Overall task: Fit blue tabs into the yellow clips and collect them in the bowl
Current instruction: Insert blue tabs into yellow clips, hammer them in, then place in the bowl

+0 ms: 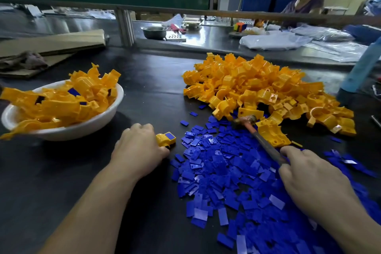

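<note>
The left hand (pixel 137 148) is gripping one glossy yellow clip (pixel 166 139) bearing one flat blue tab (pixel 169 135), while the right hand (pixel 311 179) is clasping one hammer (pixel 259 136).

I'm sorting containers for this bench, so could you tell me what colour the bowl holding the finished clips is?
White; the bowl shows in the head view.

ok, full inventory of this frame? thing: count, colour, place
bowl: one, white, left, heaped with clips
loose clips: large pile, yellow, right of centre
blue tabs: large pile, blue, front right
held clip: one, yellow with blue tab, centre
hammer: one, brown, across tab pile
cardboard: flat, brown, far left
metal bowl: one, far bench
left hand: on held clip
right hand: grips hammer handle
</note>
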Demonstrator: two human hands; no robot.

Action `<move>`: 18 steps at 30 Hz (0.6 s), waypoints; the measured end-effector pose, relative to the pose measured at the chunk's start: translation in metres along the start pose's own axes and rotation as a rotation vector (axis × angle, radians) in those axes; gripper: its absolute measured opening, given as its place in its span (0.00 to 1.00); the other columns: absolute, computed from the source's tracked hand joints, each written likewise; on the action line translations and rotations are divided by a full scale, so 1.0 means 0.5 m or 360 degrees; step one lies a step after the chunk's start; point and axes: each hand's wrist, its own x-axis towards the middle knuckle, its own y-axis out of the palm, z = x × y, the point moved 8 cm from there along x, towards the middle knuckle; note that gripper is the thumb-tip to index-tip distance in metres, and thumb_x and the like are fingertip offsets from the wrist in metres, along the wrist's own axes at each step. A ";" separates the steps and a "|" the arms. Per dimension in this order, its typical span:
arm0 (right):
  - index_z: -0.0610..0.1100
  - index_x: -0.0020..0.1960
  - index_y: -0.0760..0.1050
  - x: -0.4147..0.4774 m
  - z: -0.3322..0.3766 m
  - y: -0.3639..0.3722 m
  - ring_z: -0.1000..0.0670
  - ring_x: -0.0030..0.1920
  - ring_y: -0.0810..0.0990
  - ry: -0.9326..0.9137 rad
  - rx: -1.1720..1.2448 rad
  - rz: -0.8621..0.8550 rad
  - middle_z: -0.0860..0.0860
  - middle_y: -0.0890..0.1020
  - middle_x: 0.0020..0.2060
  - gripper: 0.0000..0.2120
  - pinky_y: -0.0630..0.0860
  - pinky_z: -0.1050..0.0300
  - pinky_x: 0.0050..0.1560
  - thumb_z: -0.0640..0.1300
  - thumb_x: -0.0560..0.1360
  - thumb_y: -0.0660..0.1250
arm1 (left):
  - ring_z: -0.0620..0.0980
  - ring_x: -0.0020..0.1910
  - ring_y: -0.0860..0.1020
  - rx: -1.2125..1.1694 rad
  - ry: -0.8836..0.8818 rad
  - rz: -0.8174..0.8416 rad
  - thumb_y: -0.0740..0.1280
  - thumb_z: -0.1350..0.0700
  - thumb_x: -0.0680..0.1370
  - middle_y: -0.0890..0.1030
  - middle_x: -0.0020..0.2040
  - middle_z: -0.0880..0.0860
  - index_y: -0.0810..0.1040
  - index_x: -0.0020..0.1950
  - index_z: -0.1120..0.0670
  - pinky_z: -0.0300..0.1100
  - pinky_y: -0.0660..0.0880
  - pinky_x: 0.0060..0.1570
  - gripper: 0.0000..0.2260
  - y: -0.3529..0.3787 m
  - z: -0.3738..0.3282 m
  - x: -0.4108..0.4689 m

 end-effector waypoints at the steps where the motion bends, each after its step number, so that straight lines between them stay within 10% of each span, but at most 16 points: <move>1: 0.55 0.64 0.64 0.000 0.000 0.001 0.54 0.41 0.72 0.0011 0.0065 0.0027 0.54 0.71 0.45 0.14 0.69 0.59 0.34 0.52 0.79 0.52 | 0.55 0.57 0.75 0.0034 0.0033 -0.0007 0.70 0.40 0.72 0.76 0.57 0.54 0.76 0.62 0.51 0.50 0.75 0.55 0.24 0.002 -0.004 -0.003; 18: 0.73 0.55 0.65 -0.065 0.127 -0.064 0.59 0.30 0.79 -0.0304 0.1258 0.0103 0.63 0.79 0.38 0.17 0.72 0.69 0.26 0.50 0.77 0.61 | 0.53 0.54 0.76 0.0080 0.0248 -0.0136 0.67 0.43 0.75 0.77 0.55 0.51 0.79 0.60 0.48 0.44 0.71 0.45 0.16 0.005 -0.031 -0.003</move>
